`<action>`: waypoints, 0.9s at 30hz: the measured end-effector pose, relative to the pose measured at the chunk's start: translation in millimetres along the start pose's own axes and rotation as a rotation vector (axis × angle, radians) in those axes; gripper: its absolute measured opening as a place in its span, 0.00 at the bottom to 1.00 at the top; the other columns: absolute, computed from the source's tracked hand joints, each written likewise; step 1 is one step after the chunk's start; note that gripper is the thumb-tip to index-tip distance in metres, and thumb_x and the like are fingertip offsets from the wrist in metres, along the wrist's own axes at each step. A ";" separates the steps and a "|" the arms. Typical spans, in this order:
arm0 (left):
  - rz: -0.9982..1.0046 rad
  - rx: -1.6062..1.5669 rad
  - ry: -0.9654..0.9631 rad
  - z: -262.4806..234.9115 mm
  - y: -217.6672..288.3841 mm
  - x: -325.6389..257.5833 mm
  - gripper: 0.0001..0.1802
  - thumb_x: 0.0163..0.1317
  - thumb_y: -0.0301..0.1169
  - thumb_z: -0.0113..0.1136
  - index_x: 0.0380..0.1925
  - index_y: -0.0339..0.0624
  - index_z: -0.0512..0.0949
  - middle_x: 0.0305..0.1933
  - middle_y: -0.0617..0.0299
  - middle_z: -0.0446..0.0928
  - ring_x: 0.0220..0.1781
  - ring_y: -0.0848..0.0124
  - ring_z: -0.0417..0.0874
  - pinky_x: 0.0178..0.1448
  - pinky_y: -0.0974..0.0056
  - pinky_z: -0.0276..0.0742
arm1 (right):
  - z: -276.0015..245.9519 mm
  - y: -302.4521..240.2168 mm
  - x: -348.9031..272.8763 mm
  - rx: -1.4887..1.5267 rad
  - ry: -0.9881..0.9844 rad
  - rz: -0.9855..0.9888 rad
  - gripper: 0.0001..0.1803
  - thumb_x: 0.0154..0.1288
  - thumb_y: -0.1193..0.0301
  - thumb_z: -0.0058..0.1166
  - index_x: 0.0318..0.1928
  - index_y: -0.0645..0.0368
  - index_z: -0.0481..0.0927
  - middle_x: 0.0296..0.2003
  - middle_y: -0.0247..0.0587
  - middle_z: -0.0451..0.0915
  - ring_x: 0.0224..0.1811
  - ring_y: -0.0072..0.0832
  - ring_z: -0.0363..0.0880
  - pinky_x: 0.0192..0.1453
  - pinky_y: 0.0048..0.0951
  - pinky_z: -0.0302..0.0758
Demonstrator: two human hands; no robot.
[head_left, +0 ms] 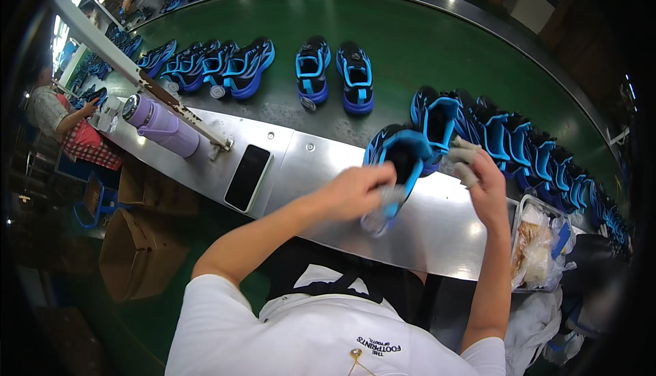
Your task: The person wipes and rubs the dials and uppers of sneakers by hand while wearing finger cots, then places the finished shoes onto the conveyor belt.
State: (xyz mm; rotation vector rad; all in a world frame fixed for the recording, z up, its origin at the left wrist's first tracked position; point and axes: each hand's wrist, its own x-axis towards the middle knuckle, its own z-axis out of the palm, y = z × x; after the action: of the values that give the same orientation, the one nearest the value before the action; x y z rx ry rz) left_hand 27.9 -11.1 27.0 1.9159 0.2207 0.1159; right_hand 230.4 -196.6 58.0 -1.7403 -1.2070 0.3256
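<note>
Centre frame, my left hand (pixel 357 191) blurs over the nearest shoe (pixel 404 152), right hand (pixel 482 171) curled beside it — can't tell either grip — I'd steady that shoe

You look through the left one of two fisheye cameras side by side on your head, facing steeply down past your white shirt (pixel 307 335) and forward across the metal ledge (pixel 444 219) to the green work surface (pixel 424 41). It sits close above you, so your shirt looms large along the lower edge and your left hand (pixel 354 193) and right hand (pixel 482 174) show near the middle, with the surface's far edge well off toward the top, bent into an arc by the lens.
</note>
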 end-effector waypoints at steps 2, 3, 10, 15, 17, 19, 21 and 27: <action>0.085 0.183 -0.053 22.9 -23.7 -33.6 0.15 0.64 0.42 0.65 0.35 0.42 0.74 0.29 0.57 0.71 0.29 0.66 0.72 0.37 0.63 0.70 | 16.9 14.1 4.8 -0.209 -0.002 0.019 0.21 0.60 0.78 0.62 0.55 0.55 0.80 0.58 0.43 0.78 0.43 0.29 0.79 0.45 0.25 0.76; 0.137 0.203 -0.052 35.5 -40.4 -41.8 0.14 0.63 0.40 0.65 0.36 0.41 0.74 0.30 0.55 0.71 0.29 0.63 0.72 0.38 0.62 0.70 | 25.1 27.4 7.3 -0.249 0.024 -0.012 0.23 0.59 0.77 0.63 0.56 0.53 0.80 0.59 0.41 0.78 0.42 0.31 0.79 0.46 0.25 0.76; -0.004 0.152 0.062 43.6 -30.9 -53.0 0.14 0.60 0.35 0.66 0.37 0.40 0.74 0.31 0.55 0.74 0.29 0.62 0.73 0.36 0.62 0.71 | 9.5 75.6 49.8 -0.202 -0.180 0.085 0.12 0.59 0.72 0.65 0.43 0.62 0.81 0.35 0.42 0.81 0.38 0.36 0.79 0.45 0.32 0.74; -0.074 0.128 0.032 40.2 -22.8 -85.1 0.14 0.58 0.35 0.69 0.33 0.40 0.74 0.28 0.62 0.72 0.25 0.71 0.70 0.32 0.67 0.69 | -1.4 -0.5 -19.0 -0.018 -0.241 0.116 0.12 0.59 0.68 0.67 0.40 0.61 0.81 0.30 0.39 0.76 0.31 0.33 0.73 0.37 0.31 0.71; -0.117 0.180 -0.013 42.2 -22.8 -95.0 0.14 0.55 0.33 0.71 0.29 0.39 0.75 0.28 0.62 0.72 0.25 0.73 0.70 0.31 0.68 0.67 | 4.7 -16.0 -65.0 -0.168 -0.166 0.044 0.15 0.55 0.69 0.69 0.40 0.61 0.80 0.29 0.41 0.73 0.30 0.35 0.70 0.34 0.31 0.69; -0.225 0.060 -0.033 41.0 -21.6 -101.3 0.11 0.55 0.31 0.70 0.30 0.38 0.78 0.29 0.62 0.74 0.25 0.73 0.71 0.31 0.68 0.68 | 1.6 -34.1 -94.2 -0.148 -0.245 0.108 0.16 0.52 0.70 0.69 0.39 0.61 0.79 0.28 0.44 0.71 0.31 0.39 0.70 0.35 0.31 0.68; -0.126 0.053 0.021 39.2 -27.0 -105.9 0.06 0.58 0.25 0.67 0.33 0.36 0.80 0.29 0.61 0.75 0.25 0.74 0.72 0.30 0.70 0.67 | 1.5 -40.7 -108.1 -0.175 -0.274 0.165 0.14 0.53 0.72 0.68 0.39 0.61 0.79 0.30 0.45 0.72 0.33 0.44 0.70 0.37 0.34 0.70; 0.210 0.246 0.392 29.1 0.3 -87.2 0.13 0.53 0.25 0.72 0.37 0.39 0.79 0.39 0.58 0.77 0.28 0.68 0.74 0.33 0.67 0.72 | -10.6 -43.0 -133.1 -0.405 -0.575 0.139 0.16 0.47 0.83 0.58 0.40 0.62 0.79 0.36 0.47 0.73 0.41 0.47 0.76 0.45 0.40 0.75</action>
State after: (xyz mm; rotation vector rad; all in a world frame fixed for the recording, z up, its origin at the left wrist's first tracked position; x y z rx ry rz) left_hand -51.8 -56.2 19.5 2.1456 0.3062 0.6331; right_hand 149.4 -311.0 60.6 -2.1695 -1.6456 0.7430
